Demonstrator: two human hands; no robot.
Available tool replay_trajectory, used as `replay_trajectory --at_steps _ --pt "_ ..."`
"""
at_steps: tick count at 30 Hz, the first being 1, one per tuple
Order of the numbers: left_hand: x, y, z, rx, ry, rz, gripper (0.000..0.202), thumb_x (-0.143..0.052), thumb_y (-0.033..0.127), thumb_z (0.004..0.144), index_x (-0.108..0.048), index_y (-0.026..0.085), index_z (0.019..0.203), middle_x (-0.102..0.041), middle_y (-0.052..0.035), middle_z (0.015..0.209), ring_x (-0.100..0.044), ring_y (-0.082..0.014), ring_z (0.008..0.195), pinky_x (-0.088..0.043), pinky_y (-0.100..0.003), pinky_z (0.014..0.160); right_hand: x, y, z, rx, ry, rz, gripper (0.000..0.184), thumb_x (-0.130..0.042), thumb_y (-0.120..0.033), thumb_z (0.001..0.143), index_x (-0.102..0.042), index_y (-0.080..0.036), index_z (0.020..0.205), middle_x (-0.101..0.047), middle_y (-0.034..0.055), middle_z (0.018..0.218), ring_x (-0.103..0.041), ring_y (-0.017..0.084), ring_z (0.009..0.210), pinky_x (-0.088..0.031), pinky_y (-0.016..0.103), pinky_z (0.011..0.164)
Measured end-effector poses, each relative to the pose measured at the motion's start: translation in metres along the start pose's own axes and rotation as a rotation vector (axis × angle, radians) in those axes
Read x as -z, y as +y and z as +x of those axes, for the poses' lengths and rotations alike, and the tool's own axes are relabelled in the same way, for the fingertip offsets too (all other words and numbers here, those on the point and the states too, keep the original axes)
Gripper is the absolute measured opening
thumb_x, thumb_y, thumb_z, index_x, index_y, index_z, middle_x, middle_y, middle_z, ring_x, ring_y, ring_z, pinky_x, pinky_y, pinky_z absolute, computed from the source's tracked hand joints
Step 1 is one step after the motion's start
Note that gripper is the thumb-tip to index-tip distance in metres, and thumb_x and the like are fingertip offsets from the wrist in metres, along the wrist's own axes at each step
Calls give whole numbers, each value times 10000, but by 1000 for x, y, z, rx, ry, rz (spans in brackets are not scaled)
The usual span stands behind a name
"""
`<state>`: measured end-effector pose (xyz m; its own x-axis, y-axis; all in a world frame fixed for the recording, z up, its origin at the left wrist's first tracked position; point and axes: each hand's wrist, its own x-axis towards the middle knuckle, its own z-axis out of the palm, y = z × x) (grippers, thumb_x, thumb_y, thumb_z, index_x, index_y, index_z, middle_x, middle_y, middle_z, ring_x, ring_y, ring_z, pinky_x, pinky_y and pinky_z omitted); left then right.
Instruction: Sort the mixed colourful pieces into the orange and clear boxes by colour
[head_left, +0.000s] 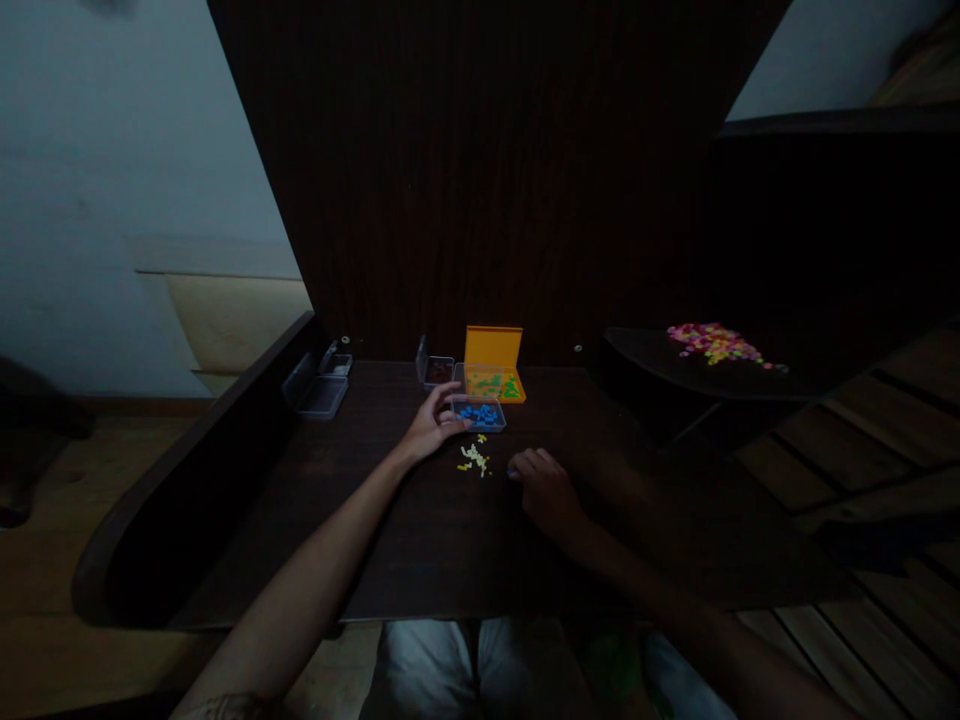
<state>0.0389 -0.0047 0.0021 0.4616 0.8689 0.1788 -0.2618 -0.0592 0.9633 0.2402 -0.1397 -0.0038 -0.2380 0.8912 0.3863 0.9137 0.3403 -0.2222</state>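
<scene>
My left hand [435, 422] grips the left side of a small clear plastic box [501, 424], its thumb at the front and its fingers reaching toward the back. Several small blue pieces [480, 414] lie in that box. To the right and nearer to me, my right hand [545, 488] is closed, with a bit of blue [511, 473] showing at its fingertips. Between the hands lies a loose scatter of pale and yellow pieces [474, 458] on the dark table [442, 560]. Just behind the clear box stands an open orange case [493, 345] holding green pieces [510, 386].
Behind my left hand is an open clear box with dark reddish pieces [438, 372]. More open clear boxes [322, 397] stand at the table's left. A heap of pink, yellow and orange pieces [716, 343] lies on a shelf at the right. A dark panel [487, 170] rises at the back.
</scene>
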Motion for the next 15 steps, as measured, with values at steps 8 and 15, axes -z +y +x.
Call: replay_trajectory --at_steps 8,15 --pt "-1 2 -1 3 -1 -3 715 -853 214 619 -510 211 1247 -596 -86 1207 -611 -96 766 -536 -301 806 0 6 4 -24 -31 -24 259 -444 36 804 -488 -219 789 -585 55 801 -489 220 758 -354 325 674" --pt "-2 2 -1 0 -16 -10 721 -847 214 625 -497 213 1255 -582 -91 1231 -617 -96 766 -533 -301 811 11 23 17 -101 68 155 196 -436 -51 856 -486 -215 760 -587 50 785 -538 199 745 -398 302 695"
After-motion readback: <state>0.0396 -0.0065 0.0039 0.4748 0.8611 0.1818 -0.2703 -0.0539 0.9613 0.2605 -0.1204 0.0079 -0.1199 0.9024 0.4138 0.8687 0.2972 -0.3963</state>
